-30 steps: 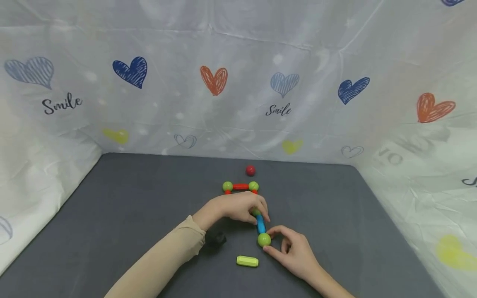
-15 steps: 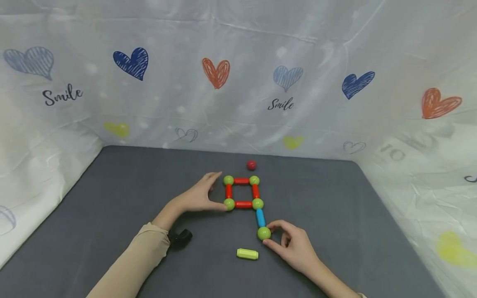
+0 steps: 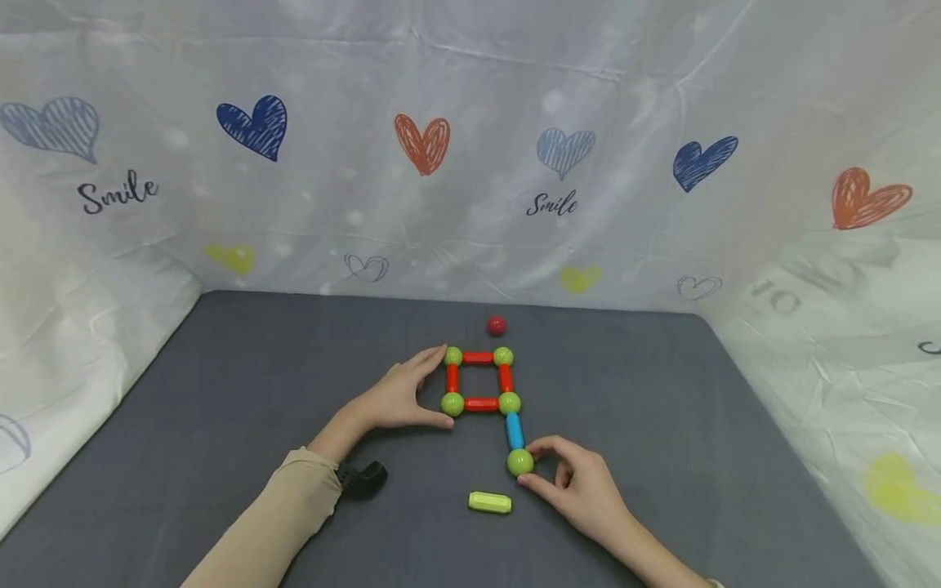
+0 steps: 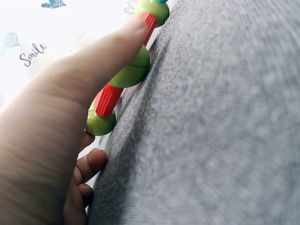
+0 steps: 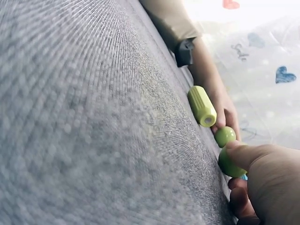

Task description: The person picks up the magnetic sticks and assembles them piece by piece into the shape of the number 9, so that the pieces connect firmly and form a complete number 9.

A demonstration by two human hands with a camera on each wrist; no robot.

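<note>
A square of red magnetic rods (image 3: 481, 404) with green balls at its corners lies flat on the table. My left hand (image 3: 397, 396) spans its left side, thumb at the near-left ball (image 4: 131, 72) and fingertips at the far-left ball (image 3: 453, 356). From the near-right corner ball (image 3: 509, 403) a blue rod (image 3: 514, 431) runs toward me and ends in another green ball (image 3: 519, 462). Thumb and index finger of my right hand (image 3: 584, 490) pinch this end ball; in the right wrist view the thumb covers part of the ball (image 5: 230, 165).
A loose yellow-green rod (image 3: 489, 502) lies nearer me, left of the right hand. Beyond the square sits a red ball (image 3: 496, 326). A black device (image 3: 362, 480) is worn on the left wrist. Behind the grey table hangs a white curtain (image 3: 470, 245) printed with hearts.
My left hand has left the near-right corner and the blue rod, moved left, and now lies against the square's left side. The right hand stays at the end ball.
</note>
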